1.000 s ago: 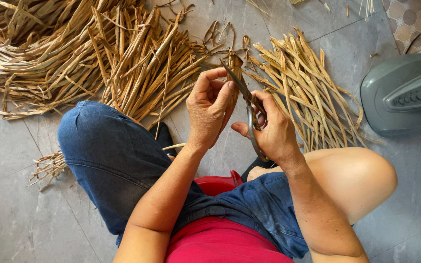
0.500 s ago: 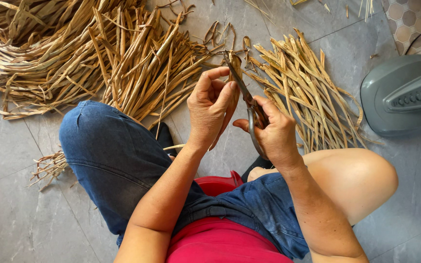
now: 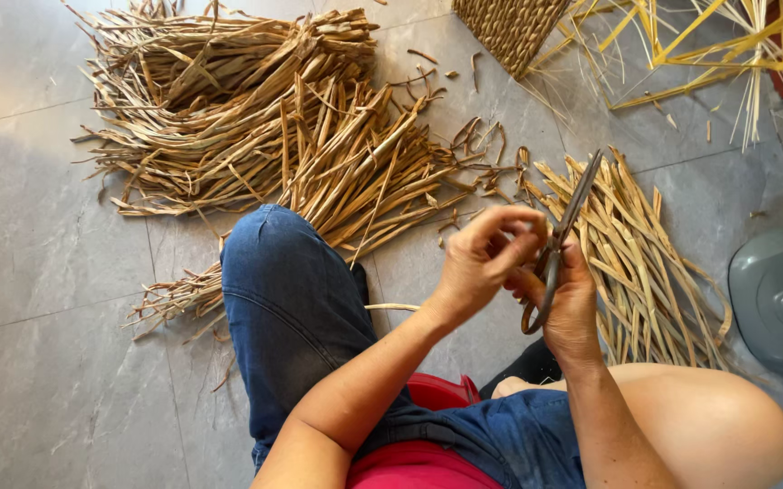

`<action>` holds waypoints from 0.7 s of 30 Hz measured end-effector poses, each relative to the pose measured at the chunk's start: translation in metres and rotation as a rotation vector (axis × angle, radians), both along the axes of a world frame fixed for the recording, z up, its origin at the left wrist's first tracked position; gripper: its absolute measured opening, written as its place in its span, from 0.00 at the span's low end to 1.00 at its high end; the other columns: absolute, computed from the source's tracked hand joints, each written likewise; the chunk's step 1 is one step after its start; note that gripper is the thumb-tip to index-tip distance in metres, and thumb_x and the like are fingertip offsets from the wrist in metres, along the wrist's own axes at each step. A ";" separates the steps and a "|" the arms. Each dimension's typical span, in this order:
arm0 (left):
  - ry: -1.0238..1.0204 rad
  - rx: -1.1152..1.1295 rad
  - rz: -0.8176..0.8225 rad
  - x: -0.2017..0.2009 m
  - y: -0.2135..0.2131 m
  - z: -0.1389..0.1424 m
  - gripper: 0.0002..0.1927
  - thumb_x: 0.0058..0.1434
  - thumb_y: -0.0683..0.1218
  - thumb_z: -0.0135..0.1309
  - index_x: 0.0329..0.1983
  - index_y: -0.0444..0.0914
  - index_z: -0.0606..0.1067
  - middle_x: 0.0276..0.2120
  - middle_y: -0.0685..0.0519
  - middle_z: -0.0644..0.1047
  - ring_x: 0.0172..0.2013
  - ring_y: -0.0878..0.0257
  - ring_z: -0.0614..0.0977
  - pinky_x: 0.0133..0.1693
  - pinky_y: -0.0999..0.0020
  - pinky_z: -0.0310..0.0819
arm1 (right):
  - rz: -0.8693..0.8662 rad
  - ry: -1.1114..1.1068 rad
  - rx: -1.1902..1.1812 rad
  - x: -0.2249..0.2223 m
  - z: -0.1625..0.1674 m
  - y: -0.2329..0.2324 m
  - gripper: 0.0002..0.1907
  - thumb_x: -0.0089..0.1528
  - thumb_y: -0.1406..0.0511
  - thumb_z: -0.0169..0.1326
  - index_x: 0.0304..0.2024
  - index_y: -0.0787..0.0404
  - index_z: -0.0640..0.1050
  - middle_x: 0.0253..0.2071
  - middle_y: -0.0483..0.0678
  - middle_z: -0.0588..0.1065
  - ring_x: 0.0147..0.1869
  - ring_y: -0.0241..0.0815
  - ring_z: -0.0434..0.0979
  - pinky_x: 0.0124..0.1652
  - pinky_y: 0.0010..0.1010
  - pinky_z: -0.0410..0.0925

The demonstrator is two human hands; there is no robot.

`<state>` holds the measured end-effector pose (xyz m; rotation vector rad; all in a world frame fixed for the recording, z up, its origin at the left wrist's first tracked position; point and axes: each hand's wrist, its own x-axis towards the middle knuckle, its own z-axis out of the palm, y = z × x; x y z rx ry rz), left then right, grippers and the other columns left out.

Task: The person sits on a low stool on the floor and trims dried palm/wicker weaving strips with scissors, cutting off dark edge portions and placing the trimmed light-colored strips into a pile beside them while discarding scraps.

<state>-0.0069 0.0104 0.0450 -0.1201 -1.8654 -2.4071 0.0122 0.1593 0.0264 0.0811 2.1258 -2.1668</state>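
I'm seeing the right hand [image 3: 571, 303] gripping dark metal scissors [image 3: 559, 243] by the loop handles, blades pointing up and away over the grey tiled floor [image 3: 47, 272]. The left hand [image 3: 486, 256] is pinching its fingertips together just beside the scissors; I cannot tell what it's holding. Cut tan dried reed strips [image 3: 645, 263] are lying right of the scissors, the big dried reed pile [image 3: 255, 136] left of them.

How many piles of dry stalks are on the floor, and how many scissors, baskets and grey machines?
Stalk piles: 3, a big pile, a middle pile and a right pile
Scissors: 1, in the right hand, with the left hand beside it
Basket: 1
Grey machine: 1
Total: 6
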 end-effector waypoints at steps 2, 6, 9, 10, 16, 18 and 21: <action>0.064 -0.088 0.025 0.005 0.001 0.002 0.10 0.67 0.40 0.59 0.51 0.39 0.79 0.35 0.57 0.79 0.29 0.73 0.79 0.29 0.76 0.75 | -0.022 0.090 -0.077 -0.001 0.001 0.000 0.17 0.64 0.73 0.63 0.52 0.60 0.72 0.38 0.47 0.76 0.37 0.35 0.78 0.34 0.25 0.71; 0.160 -0.240 -0.054 0.013 0.004 -0.010 0.06 0.73 0.46 0.59 0.45 0.40 0.83 0.32 0.56 0.80 0.26 0.71 0.78 0.30 0.74 0.73 | -0.165 0.187 -0.137 -0.007 0.019 0.014 0.15 0.66 0.73 0.59 0.51 0.60 0.68 0.42 0.51 0.79 0.39 0.37 0.80 0.39 0.25 0.74; -0.195 -0.192 -0.478 0.013 0.013 -0.028 0.16 0.77 0.54 0.52 0.49 0.38 0.83 0.35 0.48 0.83 0.26 0.69 0.78 0.27 0.73 0.72 | -0.381 0.200 -0.217 -0.010 0.039 0.032 0.17 0.67 0.73 0.60 0.55 0.61 0.70 0.41 0.53 0.79 0.36 0.38 0.77 0.36 0.26 0.72; -0.357 -0.154 -0.648 0.012 0.018 -0.035 0.20 0.77 0.56 0.48 0.52 0.37 0.83 0.37 0.44 0.84 0.27 0.68 0.78 0.26 0.73 0.72 | -0.399 0.207 -0.281 -0.011 0.043 0.037 0.16 0.68 0.72 0.61 0.55 0.62 0.71 0.41 0.54 0.79 0.35 0.38 0.76 0.36 0.26 0.72; -0.545 0.822 -0.297 -0.019 0.020 -0.084 0.24 0.76 0.57 0.43 0.64 0.36 0.70 0.50 0.50 0.82 0.30 0.70 0.79 0.32 0.76 0.75 | -0.465 0.153 -0.521 -0.009 0.045 0.064 0.14 0.69 0.71 0.62 0.51 0.70 0.71 0.39 0.56 0.77 0.33 0.39 0.73 0.37 0.28 0.71; -0.489 0.881 -0.125 -0.036 0.002 -0.091 0.20 0.74 0.55 0.47 0.59 0.37 0.72 0.47 0.50 0.82 0.29 0.71 0.79 0.32 0.76 0.74 | -0.451 0.183 -0.496 -0.008 0.039 0.070 0.15 0.69 0.71 0.61 0.55 0.60 0.71 0.40 0.56 0.78 0.33 0.38 0.73 0.37 0.27 0.71; -0.298 0.841 0.085 -0.054 -0.036 -0.089 0.17 0.72 0.51 0.52 0.58 0.38 0.72 0.42 0.50 0.82 0.28 0.70 0.78 0.30 0.74 0.74 | -0.497 0.181 -0.495 -0.006 0.034 0.087 0.15 0.73 0.72 0.61 0.58 0.62 0.71 0.41 0.56 0.78 0.36 0.37 0.73 0.38 0.26 0.70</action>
